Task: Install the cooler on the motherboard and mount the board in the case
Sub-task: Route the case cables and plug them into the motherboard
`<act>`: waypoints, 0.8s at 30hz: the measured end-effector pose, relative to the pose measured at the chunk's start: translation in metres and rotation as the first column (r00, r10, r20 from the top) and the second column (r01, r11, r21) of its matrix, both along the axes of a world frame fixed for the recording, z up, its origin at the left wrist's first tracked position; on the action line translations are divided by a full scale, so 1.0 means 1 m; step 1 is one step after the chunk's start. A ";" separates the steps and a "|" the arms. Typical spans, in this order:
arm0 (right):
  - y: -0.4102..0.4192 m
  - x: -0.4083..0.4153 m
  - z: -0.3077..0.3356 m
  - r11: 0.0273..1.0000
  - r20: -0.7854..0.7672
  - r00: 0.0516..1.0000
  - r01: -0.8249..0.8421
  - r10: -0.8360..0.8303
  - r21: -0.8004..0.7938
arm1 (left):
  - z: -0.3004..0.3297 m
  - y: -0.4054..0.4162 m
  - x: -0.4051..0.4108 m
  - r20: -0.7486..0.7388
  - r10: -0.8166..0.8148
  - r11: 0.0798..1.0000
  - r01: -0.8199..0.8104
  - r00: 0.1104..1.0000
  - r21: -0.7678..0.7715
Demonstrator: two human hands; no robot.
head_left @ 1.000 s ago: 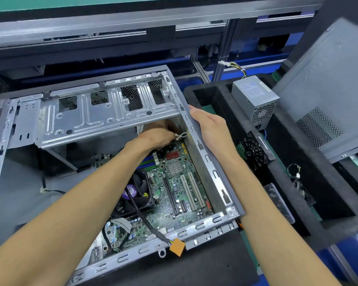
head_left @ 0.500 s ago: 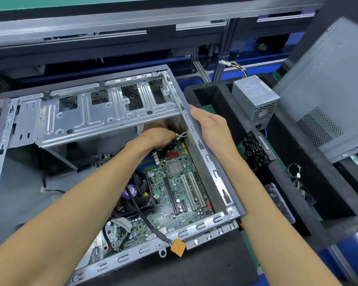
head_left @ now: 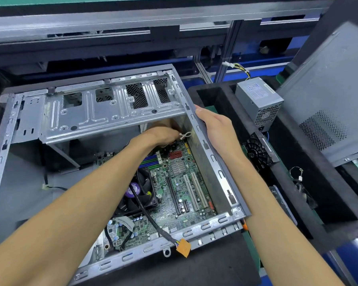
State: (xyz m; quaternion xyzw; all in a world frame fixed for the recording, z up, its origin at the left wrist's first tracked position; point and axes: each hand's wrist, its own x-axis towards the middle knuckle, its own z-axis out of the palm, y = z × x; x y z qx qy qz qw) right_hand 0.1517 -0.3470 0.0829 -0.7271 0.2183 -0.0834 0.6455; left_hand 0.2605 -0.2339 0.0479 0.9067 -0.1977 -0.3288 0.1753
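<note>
- Two hands are at the case (head_left: 213, 159): the left hand (head_left: 163, 135) reaches inside over the far end of the board (head_left: 180, 193), fingers hidden under the drive cage (head_left: 103, 114), so I cannot tell its grip.
- The right hand (head_left: 217, 129) lies along the case's right wall, its fingers hidden behind the rim.
- The green board lies flat in the case, the black cooler (head_left: 141, 190) on it, beside the left forearm.
- A black foam tray (head_left: 287, 186) to the right holds a grey power supply (head_left: 258, 102).

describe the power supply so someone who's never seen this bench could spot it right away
Look right of the open computer case, to the black foam tray beside it. The power supply stands at the tray's far end: a grey metal box with a white label on top, a round-holed vent grille, and yellow and black wires trailing behind.
</note>
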 end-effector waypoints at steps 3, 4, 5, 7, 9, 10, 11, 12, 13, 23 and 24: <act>0.000 0.000 0.000 1.000 -0.008 1.000 0.014 -0.014 0.013 | 0.001 -0.001 0.001 -0.062 0.003 1.000 -0.004 0.998 -0.009; 0.000 0.000 0.000 1.000 -0.013 1.000 0.015 -0.014 0.016 | 0.003 -0.002 0.001 -0.076 0.000 1.000 0.000 0.997 -0.005; 0.000 0.001 0.000 1.000 -0.019 1.000 0.016 -0.015 0.017 | 0.002 -0.002 0.001 -0.081 0.006 1.000 -0.006 0.997 -0.006; 0.001 0.001 0.000 0.999 -0.028 0.999 0.026 -0.025 0.026 | 0.001 -0.001 0.001 -0.071 0.028 0.999 -0.030 0.997 -0.024; 0.001 0.000 0.001 0.999 -0.029 0.999 0.034 -0.033 0.036 | 0.001 0.001 -0.001 -0.009 0.032 0.999 -0.032 0.999 -0.021; 0.002 0.000 0.001 0.999 -0.031 0.999 0.036 -0.035 0.037 | 0.001 0.002 -0.001 0.015 0.027 1.000 -0.026 1.000 -0.014; 0.002 0.000 0.002 0.999 -0.033 0.999 0.036 -0.035 0.036 | 0.001 0.002 -0.002 0.023 0.024 1.000 -0.024 0.999 -0.017; 0.002 0.000 0.002 0.999 -0.037 0.999 0.036 -0.034 0.036 | 0.001 0.002 -0.001 0.019 0.023 0.999 -0.023 1.000 -0.024; 0.002 -0.001 0.003 0.999 -0.039 0.999 0.035 -0.033 0.035 | 0.001 0.002 -0.001 0.013 0.024 0.999 -0.024 1.000 -0.030; 0.002 -0.002 0.004 0.999 -0.033 0.999 0.027 -0.026 0.032 | -0.004 0.000 0.001 0.038 0.033 0.999 -0.033 0.999 0.005; 0.002 -0.002 0.004 0.999 -0.034 0.999 0.026 -0.024 0.031 | -0.004 0.001 0.002 0.043 0.041 0.999 -0.040 0.998 -0.007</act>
